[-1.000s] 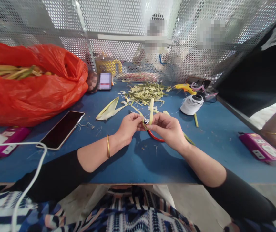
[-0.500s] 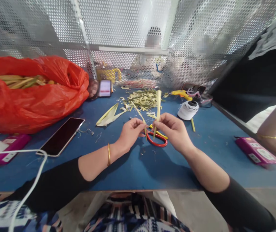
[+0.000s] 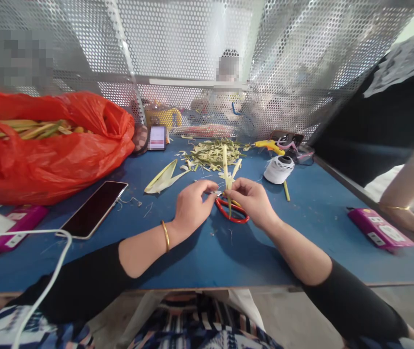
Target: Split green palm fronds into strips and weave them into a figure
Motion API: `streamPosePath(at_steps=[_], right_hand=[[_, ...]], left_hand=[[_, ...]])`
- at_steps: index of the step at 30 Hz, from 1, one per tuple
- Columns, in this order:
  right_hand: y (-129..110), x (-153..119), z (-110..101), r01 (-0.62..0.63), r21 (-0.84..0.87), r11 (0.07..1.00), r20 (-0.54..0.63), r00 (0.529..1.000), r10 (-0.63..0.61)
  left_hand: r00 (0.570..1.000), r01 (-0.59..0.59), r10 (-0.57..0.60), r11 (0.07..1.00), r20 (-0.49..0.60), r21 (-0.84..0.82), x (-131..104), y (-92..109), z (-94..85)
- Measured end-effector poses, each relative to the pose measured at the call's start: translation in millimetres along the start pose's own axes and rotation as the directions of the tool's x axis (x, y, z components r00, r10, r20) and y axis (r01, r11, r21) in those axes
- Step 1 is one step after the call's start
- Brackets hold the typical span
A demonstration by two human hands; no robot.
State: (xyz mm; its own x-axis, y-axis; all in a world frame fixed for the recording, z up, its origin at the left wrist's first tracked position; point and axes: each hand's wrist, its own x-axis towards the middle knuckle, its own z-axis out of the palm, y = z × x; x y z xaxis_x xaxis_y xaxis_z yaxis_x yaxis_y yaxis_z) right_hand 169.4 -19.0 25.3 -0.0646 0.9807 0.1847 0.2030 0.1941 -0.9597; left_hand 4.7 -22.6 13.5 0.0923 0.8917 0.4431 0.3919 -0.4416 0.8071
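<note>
The pale leaf strips (image 3: 224, 162) stand upright in front of you, over the middle of the bench (image 3: 192, 269), with one tail hanging across the red-handled scissors (image 3: 241, 221). If you pinch too hard or twist sharply, the thin fibre could split along its length; if your grip is too light, the crossed strips could slip apart. The scissors lie right beneath your fingers, so a careless shift could nick a strip or a fingertip. Fine thread seems to trail from the white spool (image 3: 278, 171) and could snag on the work.

Your right hand (image 3: 253, 201) is nearly closed, thumb and forefinger pinching the strips where they cross. Your left hand (image 3: 194, 203) is half curled, its thumb and forefinger slightly apart beside the scissors' metal part; whether it grips anything, you cannot tell. Beyond both hands lies the pile of leaf trimmings (image 3: 214, 154).
</note>
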Motion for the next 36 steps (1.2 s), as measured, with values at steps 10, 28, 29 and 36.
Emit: streamPosePath(at_steps=[10,28,29,36], right_hand=[[-21,-8,-15,-0.458,0.269,0.848,0.588,0.775,0.232],[2,-9,11,-0.132,-0.068,0.989,0.224,0.964,0.144],[3,-8,12,-0.127,-0.073,0.989,0.216,0.966,0.140],[4,-8,13,-0.104,-0.126,0.987,0.256,0.957,0.133]], left_hand=[[0.857,-0.400,0.323,0.908,0.402,0.124,12,-2,-13.9],[0.829,0.533,-0.359,0.275,0.429,-0.800,17,6,-5.1],[0.823,0.543,-0.362,0.269,0.439,-0.796,17,7,-4.3],[0.808,0.553,-0.390,0.242,0.442,-0.797,13,10,-1.3]])
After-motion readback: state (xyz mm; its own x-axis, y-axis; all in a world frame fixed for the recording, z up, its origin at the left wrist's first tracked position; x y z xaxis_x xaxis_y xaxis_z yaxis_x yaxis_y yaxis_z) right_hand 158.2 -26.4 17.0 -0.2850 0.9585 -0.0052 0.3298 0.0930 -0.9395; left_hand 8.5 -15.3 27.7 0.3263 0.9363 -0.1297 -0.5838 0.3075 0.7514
